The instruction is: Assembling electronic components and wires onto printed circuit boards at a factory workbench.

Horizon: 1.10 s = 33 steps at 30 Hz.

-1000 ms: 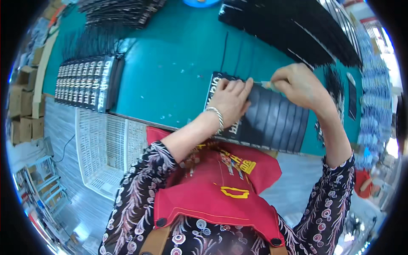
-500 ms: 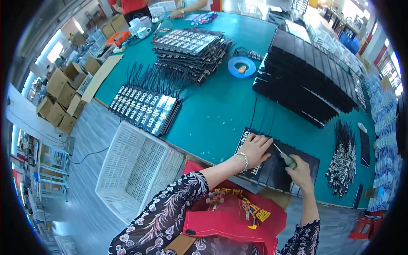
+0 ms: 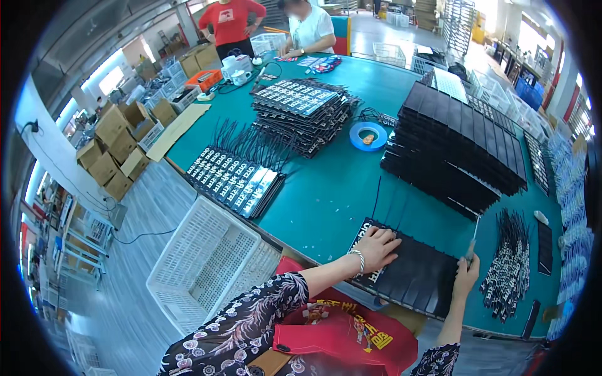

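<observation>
A flat black panel (image 3: 417,269) made of joined strips lies at the near edge of the green table, with white lettering on its left end and thin wires rising behind it. My left hand (image 3: 378,250) rests on that left part, fingers stretched out and holding nothing. At the panel's right end, my right hand (image 3: 464,279) is closed around a screwdriver (image 3: 473,246) with a greenish handle. Its thin metal shaft points up and away from me, with the tip overlapping the lower edge of the tall stack of black panels (image 3: 448,150) in view.
Lettered panels with wires (image 3: 235,182) and a higher stack (image 3: 301,103) stand to the left. Blue tape (image 3: 368,136) lies behind. Loose lettered strips (image 3: 505,269) are at right. A white basket (image 3: 207,263) sits below the table edge. Two people are at the far end.
My right hand has moved right, off the panel's middle, and the screwdriver now points upward. My left hand stays on the panel's left end. The view has tilted up.
</observation>
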Available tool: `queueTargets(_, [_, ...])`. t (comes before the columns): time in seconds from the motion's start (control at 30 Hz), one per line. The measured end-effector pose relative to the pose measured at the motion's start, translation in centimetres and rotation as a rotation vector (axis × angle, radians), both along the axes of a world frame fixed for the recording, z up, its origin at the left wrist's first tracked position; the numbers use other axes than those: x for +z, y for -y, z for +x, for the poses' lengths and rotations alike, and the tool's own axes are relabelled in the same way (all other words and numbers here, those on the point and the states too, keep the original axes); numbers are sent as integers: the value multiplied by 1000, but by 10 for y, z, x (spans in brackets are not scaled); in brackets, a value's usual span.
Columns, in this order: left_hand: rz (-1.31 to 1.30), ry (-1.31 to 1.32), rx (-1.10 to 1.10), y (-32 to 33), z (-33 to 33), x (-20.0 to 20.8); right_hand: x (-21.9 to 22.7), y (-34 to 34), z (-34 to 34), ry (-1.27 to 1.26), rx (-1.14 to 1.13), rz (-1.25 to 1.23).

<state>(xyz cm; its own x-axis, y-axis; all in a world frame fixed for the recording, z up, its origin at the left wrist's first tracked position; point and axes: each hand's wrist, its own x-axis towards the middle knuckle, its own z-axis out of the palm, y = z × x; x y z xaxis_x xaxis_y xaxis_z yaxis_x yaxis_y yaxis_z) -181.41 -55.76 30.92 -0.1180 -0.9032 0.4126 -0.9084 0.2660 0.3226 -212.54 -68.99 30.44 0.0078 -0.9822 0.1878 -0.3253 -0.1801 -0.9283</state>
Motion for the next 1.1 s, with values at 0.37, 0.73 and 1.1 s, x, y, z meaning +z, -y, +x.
queueTargets(0.37, [-31, -33, -3, 6, -16, 6, 7, -1, -12, 88, -45, 1])
queueTargets(0.73, [-67, -54, 3, 13, -11, 0, -6, 9, -11, 54, -42, -23])
queueTargets(1.1, [-50, -53, 8, 10, 6, 0, -5, 6, 4, 10, -48, -5])
